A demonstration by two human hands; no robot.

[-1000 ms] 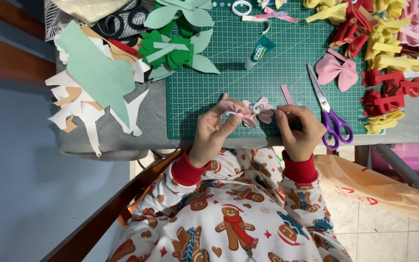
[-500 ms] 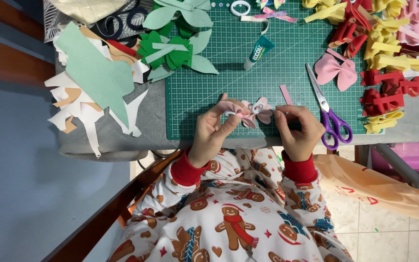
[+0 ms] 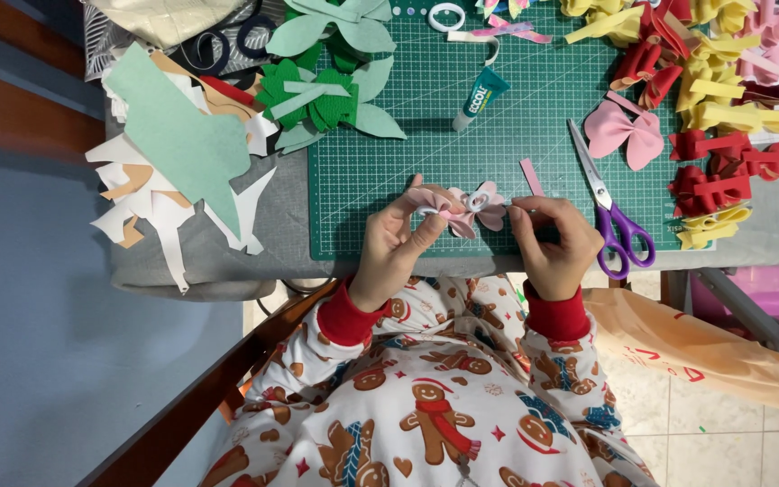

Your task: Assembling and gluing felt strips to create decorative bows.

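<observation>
Both hands pinch a pink bow (image 3: 463, 207) over the mat's (image 3: 389, 171) near edge: left hand (image 3: 396, 242) grips its left side, right hand (image 3: 552, 245) its right. Scissors (image 3: 613, 216) lie just right; bare mat lies beyond.

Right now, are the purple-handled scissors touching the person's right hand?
Apart. The head view shows a strip of green cutting mat between the right hand and the purple-handled scissors, which lie flat on the mat beside it.
</observation>
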